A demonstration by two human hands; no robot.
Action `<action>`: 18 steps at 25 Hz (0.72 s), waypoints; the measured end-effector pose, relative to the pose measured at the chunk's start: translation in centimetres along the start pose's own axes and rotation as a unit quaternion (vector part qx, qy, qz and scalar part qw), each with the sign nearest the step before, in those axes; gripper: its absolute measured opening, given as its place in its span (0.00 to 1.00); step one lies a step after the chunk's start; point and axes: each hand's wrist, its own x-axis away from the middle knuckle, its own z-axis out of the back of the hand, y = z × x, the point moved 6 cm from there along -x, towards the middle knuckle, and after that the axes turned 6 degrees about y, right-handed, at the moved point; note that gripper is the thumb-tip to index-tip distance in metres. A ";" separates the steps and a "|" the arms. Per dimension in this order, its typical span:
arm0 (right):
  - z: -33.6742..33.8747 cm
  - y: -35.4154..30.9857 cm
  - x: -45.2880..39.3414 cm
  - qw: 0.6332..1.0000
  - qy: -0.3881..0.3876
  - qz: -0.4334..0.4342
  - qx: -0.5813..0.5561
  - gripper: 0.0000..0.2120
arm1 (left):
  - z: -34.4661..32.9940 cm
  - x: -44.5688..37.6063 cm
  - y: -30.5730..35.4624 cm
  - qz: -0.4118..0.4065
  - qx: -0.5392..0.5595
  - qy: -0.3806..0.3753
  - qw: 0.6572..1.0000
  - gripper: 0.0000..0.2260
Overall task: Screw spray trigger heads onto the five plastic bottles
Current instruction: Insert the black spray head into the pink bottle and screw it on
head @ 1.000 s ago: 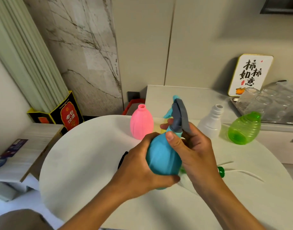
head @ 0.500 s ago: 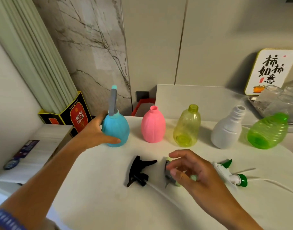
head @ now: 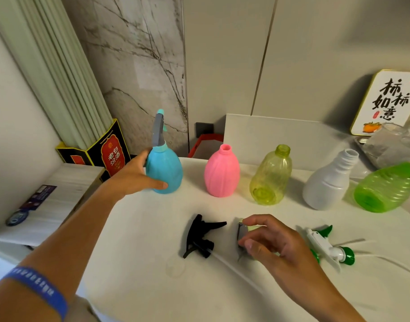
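Left hand: wrapped around the side of the blue bottle, thumb across its front; bottle upright on the table, grey trigger head on its neck
Right hand: fingers curled narrowly over a grey-and-yellow head lying on the table, fingertips touching it; whether it is gripped, cannot tell
Black head: flat on the table, just left of the right hand
White-green head: flat, just right of the right hand
Beyond the right hand, left to right: pink bottle, yellow bottle, white bottle, green bottle, all uncapped
Left wrist: blue band
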 end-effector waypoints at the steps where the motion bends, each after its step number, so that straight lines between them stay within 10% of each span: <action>1: 0.2 0.0 0.1 1.000 0.002 -0.004 0.000 0.16 | 0.4 0.0 -0.2 0.008 -0.003 0.001 1.000 0.45; 8: 0.5 -0.6 0.6 1.000 -0.004 -0.015 0.000 0.17 | 2.4 2.1 -0.6 0.080 -0.184 -0.015 0.980 0.54; 11: 0.3 -1.1 0.6 1.000 -0.004 -0.011 0.018 0.17 | 4.6 5.3 0.6 0.139 -0.300 -0.060 0.942 0.38; 14: 0.4 -1.5 0.8 1.000 -0.002 0.006 0.028 0.14 | 1.0 9.1 5.7 0.029 -0.249 -0.170 0.953 0.23; 18: 0.5 -1.3 1.1 0.998 0.004 0.015 0.054 0.11 | -7.8 12.8 8.9 -0.129 -0.324 -0.261 0.900 0.32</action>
